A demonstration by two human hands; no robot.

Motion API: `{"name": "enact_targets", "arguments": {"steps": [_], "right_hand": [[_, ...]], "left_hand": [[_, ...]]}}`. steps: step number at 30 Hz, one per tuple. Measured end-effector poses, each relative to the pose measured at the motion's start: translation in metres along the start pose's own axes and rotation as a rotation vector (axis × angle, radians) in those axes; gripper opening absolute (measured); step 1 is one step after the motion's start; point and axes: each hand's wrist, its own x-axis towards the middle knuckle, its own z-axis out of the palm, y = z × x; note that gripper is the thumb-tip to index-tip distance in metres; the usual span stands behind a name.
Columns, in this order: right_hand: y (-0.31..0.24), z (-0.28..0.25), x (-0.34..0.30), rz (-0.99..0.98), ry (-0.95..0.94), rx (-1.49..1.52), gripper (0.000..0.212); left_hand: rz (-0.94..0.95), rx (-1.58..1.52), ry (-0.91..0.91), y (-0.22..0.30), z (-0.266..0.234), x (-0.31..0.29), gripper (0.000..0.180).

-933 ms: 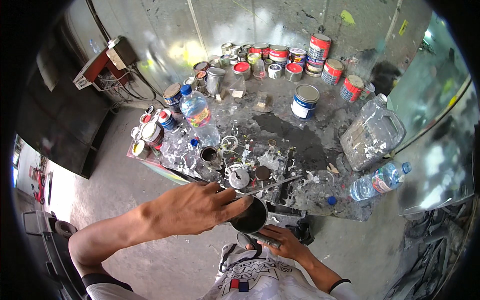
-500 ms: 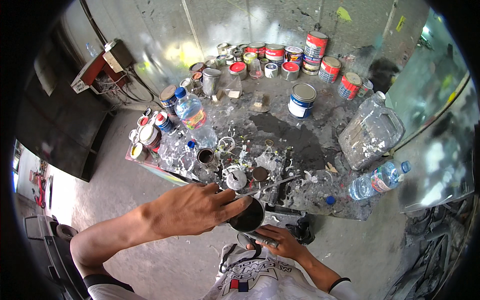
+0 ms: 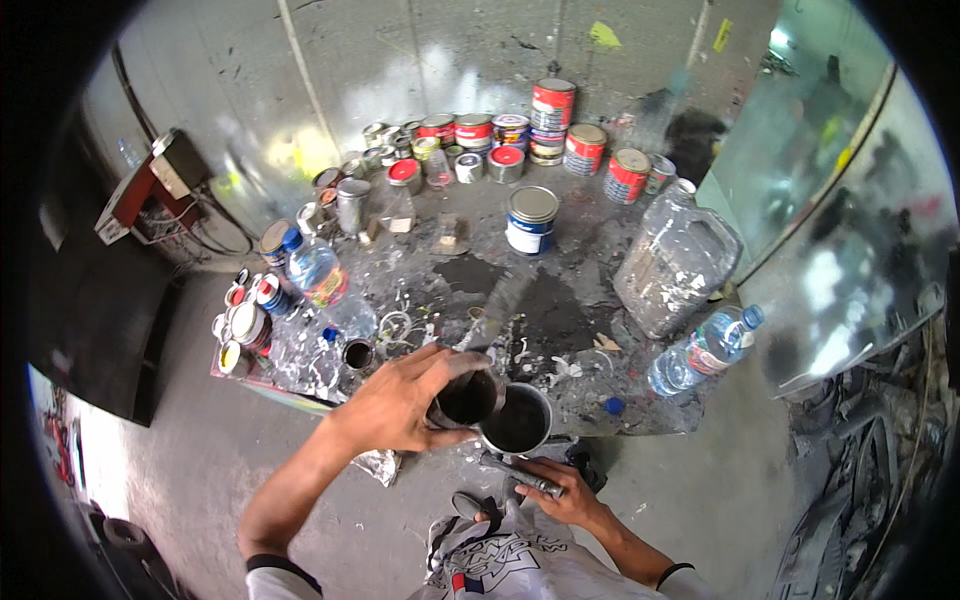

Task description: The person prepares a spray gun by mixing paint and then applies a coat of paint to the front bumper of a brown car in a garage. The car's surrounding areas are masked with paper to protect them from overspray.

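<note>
- Head view, clock read from its centre: the left hand (image 3: 400, 402), at seven, curls around a dark cup (image 3: 470, 400) at six.
- The right hand (image 3: 572, 498), at five, grips a dark handle (image 3: 530, 477) just below a second cup (image 3: 530, 405).
- Blue-and-white can (image 3: 532, 225): one o'clock, upright on the table (image 3: 580, 270).
- Clear jug (image 3: 675, 265): three o'clock.

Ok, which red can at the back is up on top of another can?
The upper red can in front of the wall: it rests on the lower can, while the other red cans sit lower.
</note>
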Motion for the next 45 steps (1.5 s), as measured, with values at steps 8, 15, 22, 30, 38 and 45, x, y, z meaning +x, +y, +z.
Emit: {"name": "enact_targets", "arguments": {"steps": [8, 15, 22, 30, 38, 45], "right_hand": [[0.008, -0.037, -0.039, 0.264, 0.288, -0.074, 0.043], [0.019, -0.054, -0.065, 0.309, 0.448, -0.1, 0.042], [0.019, -0.064, -0.07, 0.336, 0.477, -0.075, 0.04], [0.024, -0.068, -0.069, 0.307, 0.492, -0.054, 0.039], [0.012, -0.068, -0.074, 0.288, 0.537, -0.104, 0.038], [0.009, -0.064, -0.092, 0.36, 0.617, -0.123, 0.041]], "left_hand": [[-0.109, -0.302, 0.461, -0.076, 0.16, 0.06, 0.091], [-0.233, -0.474, 0.368, -0.094, 0.25, 0.094, 0.115], [-0.243, -0.414, 0.273, -0.075, 0.276, 0.093, 0.124], [-0.296, -0.511, 0.304, -0.076, 0.28, 0.093, 0.13], [-0.119, -0.716, 0.211, -0.074, 0.277, 0.163, 0.12], [-0.029, -0.722, -0.04, -0.079, 0.278, 0.206, 0.118]]}}
